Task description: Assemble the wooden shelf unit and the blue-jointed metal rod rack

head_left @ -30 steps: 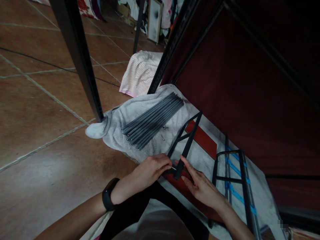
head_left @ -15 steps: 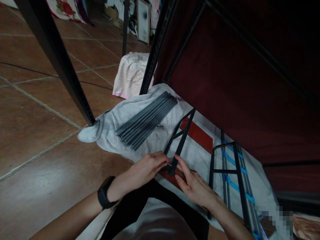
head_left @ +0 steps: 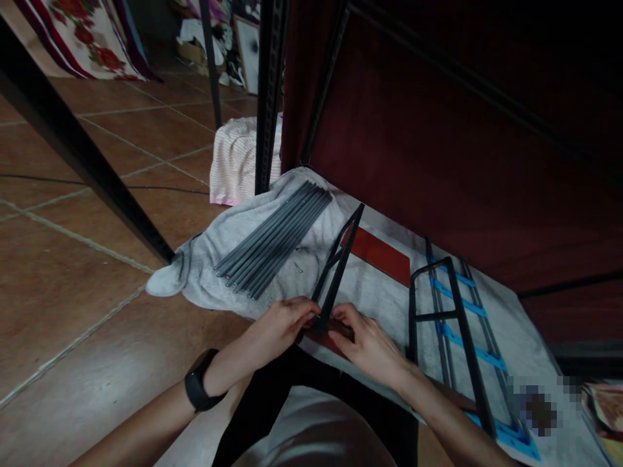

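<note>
Left hand (head_left: 286, 324) and right hand (head_left: 372, 344) curl at one black frame (head_left: 342, 264), their grips unclear. One rod bundle (head_left: 275, 239) lies left of it.

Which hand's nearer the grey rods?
Left. The left hand is just nearside of the grey rods; the right hand is farther off, right of the near end of the black frame between the hands.

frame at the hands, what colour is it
Black; the frame shows best in the head view.
</note>
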The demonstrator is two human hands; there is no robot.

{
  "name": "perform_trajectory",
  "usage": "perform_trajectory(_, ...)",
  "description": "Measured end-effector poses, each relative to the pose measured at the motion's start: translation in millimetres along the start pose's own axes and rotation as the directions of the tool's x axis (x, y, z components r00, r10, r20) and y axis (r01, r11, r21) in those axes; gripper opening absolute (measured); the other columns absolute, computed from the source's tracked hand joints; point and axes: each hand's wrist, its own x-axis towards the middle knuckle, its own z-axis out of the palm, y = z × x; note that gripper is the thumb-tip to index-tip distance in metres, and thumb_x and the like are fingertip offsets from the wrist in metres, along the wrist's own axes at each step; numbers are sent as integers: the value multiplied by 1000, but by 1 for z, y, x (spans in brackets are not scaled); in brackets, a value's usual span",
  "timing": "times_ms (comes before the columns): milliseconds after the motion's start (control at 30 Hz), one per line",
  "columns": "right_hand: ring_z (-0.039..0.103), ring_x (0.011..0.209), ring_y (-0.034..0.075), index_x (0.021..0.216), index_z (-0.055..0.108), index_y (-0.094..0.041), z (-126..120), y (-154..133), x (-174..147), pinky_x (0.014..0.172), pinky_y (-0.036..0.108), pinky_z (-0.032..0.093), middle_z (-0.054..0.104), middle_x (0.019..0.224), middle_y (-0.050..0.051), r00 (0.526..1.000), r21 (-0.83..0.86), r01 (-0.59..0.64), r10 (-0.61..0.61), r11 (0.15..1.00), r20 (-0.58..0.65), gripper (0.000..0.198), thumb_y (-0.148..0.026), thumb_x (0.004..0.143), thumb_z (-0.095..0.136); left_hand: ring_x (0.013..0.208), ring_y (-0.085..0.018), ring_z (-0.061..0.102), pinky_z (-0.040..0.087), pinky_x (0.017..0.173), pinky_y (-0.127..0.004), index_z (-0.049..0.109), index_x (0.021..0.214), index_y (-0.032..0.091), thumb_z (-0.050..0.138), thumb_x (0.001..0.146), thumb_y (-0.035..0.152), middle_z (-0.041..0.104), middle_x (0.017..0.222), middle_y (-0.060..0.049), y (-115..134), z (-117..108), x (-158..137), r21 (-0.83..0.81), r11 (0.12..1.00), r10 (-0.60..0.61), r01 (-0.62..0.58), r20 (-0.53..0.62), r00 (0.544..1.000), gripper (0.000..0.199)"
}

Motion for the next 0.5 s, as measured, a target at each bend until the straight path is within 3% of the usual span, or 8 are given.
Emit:
perform_trajectory(133,66,98,20,108,59,-24,-1,-1,1,83,31,48,69,105,3,998,-106,45,-41,993,38,17,-29,97,47,87,-14,69,52,76,-22,64,117,21,45,96,17,73,101,-3,-3,2,-1,-25,999,-31,31,8,999,29)
perform_trajectory(300,66,99,20,108,62,-23,-1,0,3,82,30,46,69,106,3,997,-121,74,-70,990,33,18,-28,98,47,78,-13,69,50,70,-20,65,101,20,52,95,25,72,87,0,-8,-2,6,-101,985,-132,137,58,990,15)
perform_trajectory(500,65,106,20,115,61,-24,-1,4,3,87,30,46,70,114,3,992,-75,126,-124,989,33,22,-25,97,48,74,-13,67,48,65,-20,68,93,21,53,93,31,71,78,0,-3,-4,11,-103,980,-162,167,57,985,18)
